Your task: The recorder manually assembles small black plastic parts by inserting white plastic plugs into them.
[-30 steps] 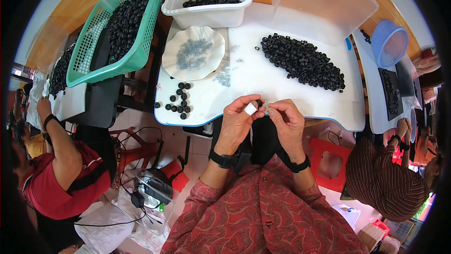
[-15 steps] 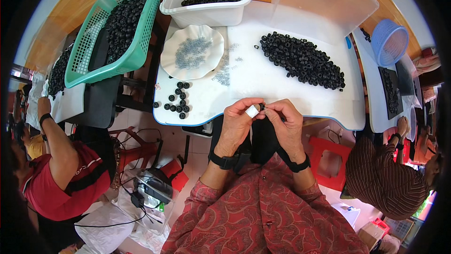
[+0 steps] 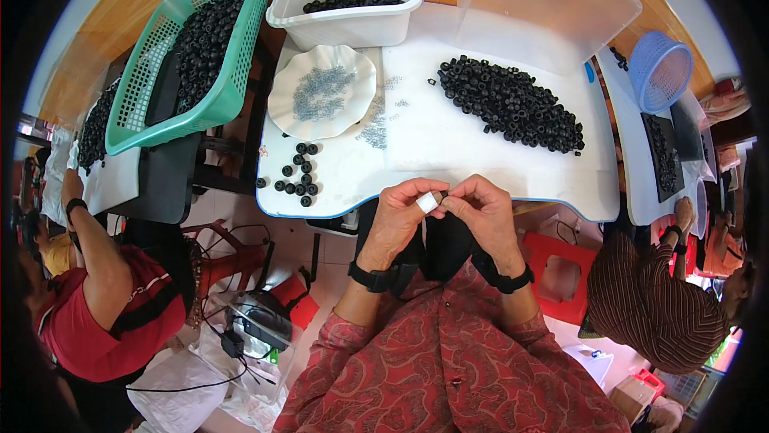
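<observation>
In front of my body, just off the table's near edge, both hands meet fingertip to fingertip. My left hand pinches a small black part, mostly hidden by the fingers. A white wrap covers the left thumb tip. The fingers of my right hand close on the same part from the other side. Beyond them lies a heap of small black ring-like parts. Several round black pieces sit loose at the table's left, below a scalloped white plate of tiny clear or silvery pieces.
A white tub with black parts stands at the back, beside a green basket holding more. A clear upright panel borders the back right, near a blue basket. Co-workers sit at left and right.
My hands have dropped slightly toward me, still together at the small black part, which is more covered by the fingers now. The view has shifted a little.
</observation>
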`<action>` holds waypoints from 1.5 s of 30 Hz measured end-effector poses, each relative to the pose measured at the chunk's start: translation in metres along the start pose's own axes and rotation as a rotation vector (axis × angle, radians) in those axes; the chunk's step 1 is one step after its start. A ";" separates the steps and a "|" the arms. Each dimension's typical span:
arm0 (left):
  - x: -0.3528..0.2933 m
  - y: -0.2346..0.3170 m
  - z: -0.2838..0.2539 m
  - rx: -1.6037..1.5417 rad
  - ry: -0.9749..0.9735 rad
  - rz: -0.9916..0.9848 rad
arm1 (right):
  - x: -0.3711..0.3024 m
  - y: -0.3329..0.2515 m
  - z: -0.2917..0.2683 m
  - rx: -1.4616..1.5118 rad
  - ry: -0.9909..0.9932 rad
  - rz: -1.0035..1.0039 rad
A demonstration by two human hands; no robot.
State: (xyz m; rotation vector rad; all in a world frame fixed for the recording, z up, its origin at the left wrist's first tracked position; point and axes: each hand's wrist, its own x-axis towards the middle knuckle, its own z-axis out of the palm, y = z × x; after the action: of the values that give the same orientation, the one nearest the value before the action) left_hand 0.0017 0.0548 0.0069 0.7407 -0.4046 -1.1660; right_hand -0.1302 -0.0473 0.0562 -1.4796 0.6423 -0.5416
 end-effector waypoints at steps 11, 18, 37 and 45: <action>0.004 0.004 0.002 -0.003 -0.005 -0.090 | 0.006 -0.001 -0.004 0.087 -0.008 0.127; 0.009 0.002 0.002 -0.067 0.064 -0.038 | 0.017 -0.008 0.001 0.025 -0.005 0.096; 0.013 0.004 0.000 -0.154 0.089 -0.037 | 0.068 0.023 -0.043 -0.870 0.437 -0.322; 0.013 0.006 0.000 -0.141 0.090 -0.041 | 0.072 0.022 -0.036 -0.898 0.460 -0.337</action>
State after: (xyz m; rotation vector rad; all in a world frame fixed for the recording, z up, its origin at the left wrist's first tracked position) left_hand 0.0103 0.0444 0.0104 0.6778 -0.2306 -1.1822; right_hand -0.1042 -0.1220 0.0304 -2.3602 1.0874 -0.9396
